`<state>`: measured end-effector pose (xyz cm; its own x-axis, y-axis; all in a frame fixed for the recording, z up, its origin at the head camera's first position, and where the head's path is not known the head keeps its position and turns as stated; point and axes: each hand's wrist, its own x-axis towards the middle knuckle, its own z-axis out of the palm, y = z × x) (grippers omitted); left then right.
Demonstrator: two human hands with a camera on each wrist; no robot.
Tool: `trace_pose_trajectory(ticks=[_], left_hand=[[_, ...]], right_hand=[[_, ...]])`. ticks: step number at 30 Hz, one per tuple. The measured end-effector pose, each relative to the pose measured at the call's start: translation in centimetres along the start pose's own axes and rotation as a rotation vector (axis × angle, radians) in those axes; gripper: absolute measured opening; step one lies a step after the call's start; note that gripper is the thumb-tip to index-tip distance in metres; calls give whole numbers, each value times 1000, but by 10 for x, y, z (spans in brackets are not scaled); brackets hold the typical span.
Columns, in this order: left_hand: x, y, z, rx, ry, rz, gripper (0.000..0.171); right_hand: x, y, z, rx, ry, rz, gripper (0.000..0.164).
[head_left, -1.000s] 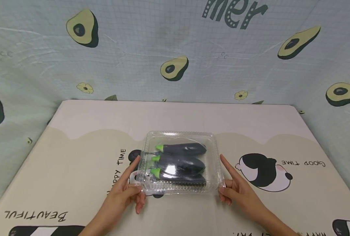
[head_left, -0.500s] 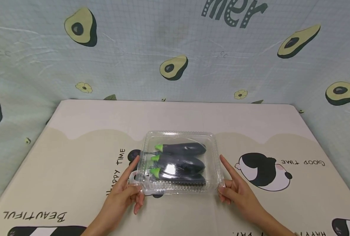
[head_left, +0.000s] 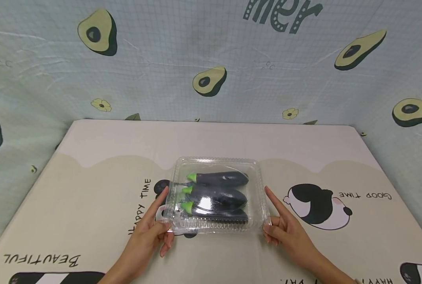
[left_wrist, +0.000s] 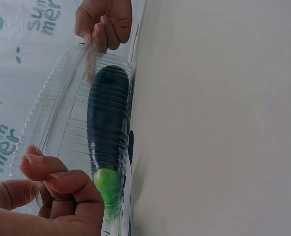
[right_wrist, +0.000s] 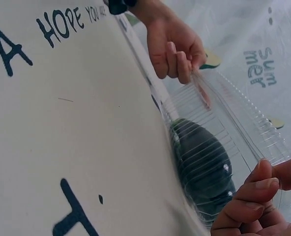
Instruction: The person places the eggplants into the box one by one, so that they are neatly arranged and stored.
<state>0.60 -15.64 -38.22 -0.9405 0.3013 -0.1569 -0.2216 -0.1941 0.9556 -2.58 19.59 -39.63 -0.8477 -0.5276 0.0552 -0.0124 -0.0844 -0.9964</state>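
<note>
A clear plastic clamshell box sits on the table with its lid over three dark eggplants. Their green stem ends point left. At the near left corner, my left hand pinches the rim between thumb and fingers, its index finger stretched along the left side. My right hand pinches the near right corner the same way, index finger along the right side. Both wrist views show the ribbed box wall from the side, with an eggplant visible through it.
A pale tablecloth with printed cartoon dogs and lettering covers the table. Behind and at both sides hangs a light blue curtain printed with avocados. The table's far edge runs along the curtain's foot.
</note>
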Motion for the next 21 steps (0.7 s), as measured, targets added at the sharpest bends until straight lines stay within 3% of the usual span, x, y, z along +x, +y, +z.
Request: trace_pose_trajectory(ticks=[7,17,21], left_hand=[[0,-2,-1,-21,-16,16,76],[-1,1,-5,-25,-88,31,77],[-1,0,-7,-2,-75,53,72]], right_hand=[[0,0,0,4,1,1,82],[-1,-1,0,9,12,19,81],[0,0,-1,9,13,25,81]])
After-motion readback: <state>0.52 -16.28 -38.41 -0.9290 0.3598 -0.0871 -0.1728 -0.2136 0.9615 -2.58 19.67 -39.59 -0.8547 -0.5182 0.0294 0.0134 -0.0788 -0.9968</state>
